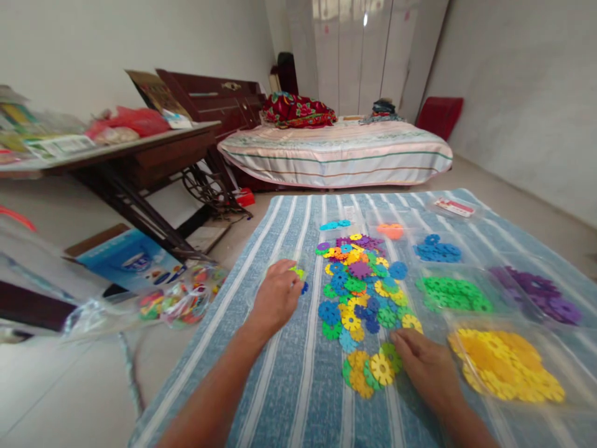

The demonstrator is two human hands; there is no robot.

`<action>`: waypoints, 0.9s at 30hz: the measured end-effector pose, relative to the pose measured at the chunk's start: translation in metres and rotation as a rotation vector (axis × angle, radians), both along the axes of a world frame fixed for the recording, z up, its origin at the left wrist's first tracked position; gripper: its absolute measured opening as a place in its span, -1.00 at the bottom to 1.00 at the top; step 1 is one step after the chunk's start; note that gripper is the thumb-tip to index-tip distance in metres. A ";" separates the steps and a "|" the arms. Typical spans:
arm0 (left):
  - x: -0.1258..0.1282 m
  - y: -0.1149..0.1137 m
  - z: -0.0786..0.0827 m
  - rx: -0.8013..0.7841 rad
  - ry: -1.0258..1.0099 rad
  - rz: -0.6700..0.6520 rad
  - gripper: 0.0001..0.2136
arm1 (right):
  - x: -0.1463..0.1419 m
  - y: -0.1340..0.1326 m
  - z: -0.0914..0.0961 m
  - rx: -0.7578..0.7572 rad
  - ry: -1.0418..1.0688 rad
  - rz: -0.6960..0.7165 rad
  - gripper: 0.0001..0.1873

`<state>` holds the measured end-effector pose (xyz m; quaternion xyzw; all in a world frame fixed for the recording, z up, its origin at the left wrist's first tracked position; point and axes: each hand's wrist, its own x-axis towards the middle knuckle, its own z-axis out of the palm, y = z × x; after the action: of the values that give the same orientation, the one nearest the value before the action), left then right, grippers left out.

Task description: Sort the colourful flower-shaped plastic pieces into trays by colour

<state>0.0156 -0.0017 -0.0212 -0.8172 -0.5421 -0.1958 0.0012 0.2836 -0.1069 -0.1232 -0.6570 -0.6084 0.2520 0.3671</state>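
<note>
A mixed heap of coloured plastic flower-shaped discs [361,292] lies on a blue striped cloth [289,367]. My left hand [276,297] is closed at the heap's left side, with a green and a blue disc showing at its fingers. My right hand [424,367] rests knuckles up at the near right end of the heap, fingertips on yellow and green discs; what it grips, if anything, is hidden. Sorted piles lie to the right in clear trays: yellow [506,367], green [452,294], blue [437,250], purple [543,292], orange [390,230].
A clear plastic bag of more coloured pieces [180,300] lies on the floor left of the cloth. A dark wooden sewing-machine table [125,155] stands at the left. A bed [336,152] is behind the cloth, with a wardrobe beyond it.
</note>
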 end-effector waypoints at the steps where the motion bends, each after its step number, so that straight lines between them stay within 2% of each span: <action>1: -0.010 0.007 0.002 -0.034 0.052 0.035 -0.80 | 0.000 0.000 0.000 0.001 -0.008 -0.003 -0.58; 4: -0.027 0.021 0.001 -0.199 0.194 0.110 -0.80 | -0.002 0.001 0.002 0.009 -0.024 -0.007 -0.58; 7: -0.032 0.026 -0.002 -0.330 0.281 0.134 -0.79 | -0.002 0.002 0.004 0.006 -0.032 -0.001 -0.59; 9: -0.030 0.025 -0.003 -0.317 0.299 0.136 -0.82 | -0.002 0.002 0.004 0.013 -0.041 -0.001 -0.59; 11: -0.024 0.020 -0.001 -0.196 0.265 0.146 -0.85 | -0.001 0.002 0.004 0.016 -0.050 0.003 -0.59; 13: -0.011 0.012 0.000 -0.040 0.187 0.119 -0.85 | 0.000 0.003 0.002 0.007 -0.056 0.017 -0.59; 15: 0.009 0.002 -0.002 0.034 0.097 0.000 -0.85 | 0.000 0.004 0.000 -0.007 -0.062 0.034 -0.59; 17: 0.035 -0.009 -0.008 -0.007 0.048 -0.185 -0.88 | 0.001 0.005 0.000 -0.016 -0.068 0.041 -0.60; 19: 0.061 -0.017 -0.018 -0.083 0.064 -0.289 -0.92 | 0.001 0.005 0.000 -0.019 -0.070 0.043 -0.62; 23: 0.096 -0.023 -0.039 -0.133 0.160 -0.276 -0.92 | -0.001 0.005 0.003 -0.003 -0.066 0.036 -0.65; 27: 0.105 -0.022 -0.050 -0.110 0.175 -0.231 -0.96 | -0.004 0.005 0.004 0.016 -0.097 0.027 -0.63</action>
<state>0.1207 -0.0236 -0.0715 -0.8868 -0.4524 -0.0929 -0.0188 0.2800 -0.1022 -0.1192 -0.6574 -0.6361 0.2199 0.3390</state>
